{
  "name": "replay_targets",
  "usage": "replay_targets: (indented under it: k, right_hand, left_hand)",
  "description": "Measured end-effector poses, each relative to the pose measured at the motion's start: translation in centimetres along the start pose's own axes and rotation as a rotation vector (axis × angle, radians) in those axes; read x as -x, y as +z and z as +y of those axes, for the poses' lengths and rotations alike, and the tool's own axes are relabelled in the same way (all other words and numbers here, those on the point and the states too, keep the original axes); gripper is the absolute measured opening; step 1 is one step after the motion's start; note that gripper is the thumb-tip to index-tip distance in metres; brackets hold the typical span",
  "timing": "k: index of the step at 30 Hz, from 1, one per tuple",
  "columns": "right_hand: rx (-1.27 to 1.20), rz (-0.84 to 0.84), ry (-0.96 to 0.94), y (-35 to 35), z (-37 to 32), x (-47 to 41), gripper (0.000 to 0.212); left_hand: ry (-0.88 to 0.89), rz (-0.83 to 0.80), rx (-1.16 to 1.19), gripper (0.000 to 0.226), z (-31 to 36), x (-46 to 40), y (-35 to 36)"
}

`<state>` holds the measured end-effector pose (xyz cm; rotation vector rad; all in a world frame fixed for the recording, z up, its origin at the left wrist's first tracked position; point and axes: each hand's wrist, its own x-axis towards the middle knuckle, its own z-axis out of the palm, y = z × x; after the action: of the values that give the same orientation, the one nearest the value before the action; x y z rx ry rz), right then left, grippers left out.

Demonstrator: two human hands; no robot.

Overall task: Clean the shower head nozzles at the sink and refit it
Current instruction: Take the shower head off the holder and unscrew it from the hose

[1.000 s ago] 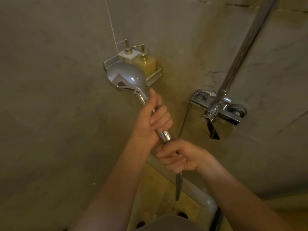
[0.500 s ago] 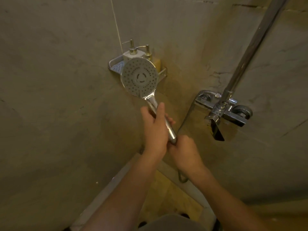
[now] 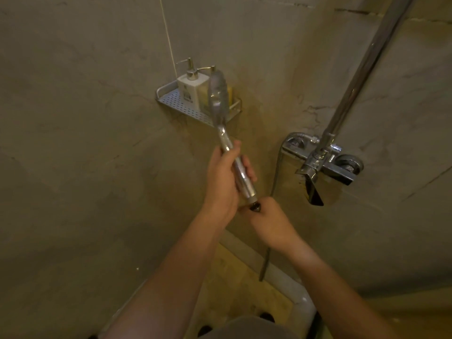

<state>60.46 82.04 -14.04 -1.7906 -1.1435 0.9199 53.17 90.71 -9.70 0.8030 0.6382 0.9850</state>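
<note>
Head view, left hand (image 3: 223,177) gripping shower head (image 3: 218,94), right hand (image 3: 269,220) holding hose (image 3: 265,265)

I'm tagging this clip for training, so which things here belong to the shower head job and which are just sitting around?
Part of the job:
shower head, gripped at its handle by the left hand
hose nut, pinched by the right hand
hose

Just there:
corner shelf
white pump bottle
yellow pump bottle
mixer tap
riser pipe
</note>
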Motion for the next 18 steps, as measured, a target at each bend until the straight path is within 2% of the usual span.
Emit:
replay_targets:
  k: [2, 4, 7, 13, 16, 18]
  right_hand:
    - [-0.007, 0.019, 0.002, -0.8, -0.1, 0.0, 0.038]
    - [0.002, 0.057, 0.007, -1.6, -0.1, 0.0, 0.041]
    - [0.006, 0.099, -0.019, -3.2, -0.5, 0.2, 0.039]
    - [-0.008, 0.200, -0.074, -6.6, -1.6, 0.8, 0.040]
    - [0.005, 0.243, -0.081, -8.2, -2.5, 1.5, 0.042]
    - [0.015, 0.303, -0.102, -9.9, -3.4, 1.8, 0.040]
  left_hand:
    - [0.022, -0.060, -0.030, 0.009, 0.2, 0.1, 0.4]
    - [0.036, -0.089, -0.089, 0.019, 0.2, 0.2, 0.7]
    - [-0.001, -0.127, -0.106, 0.027, 0.3, 0.2, 1.1]
    - [-0.025, -0.251, -0.117, 0.021, 0.3, 0.5, 3.0]
    - [0.002, -0.354, -0.139, 0.002, 0.6, 0.6, 4.4]
    - [0.035, -0.395, -0.191, 0.013, 1.1, 0.4, 5.3]
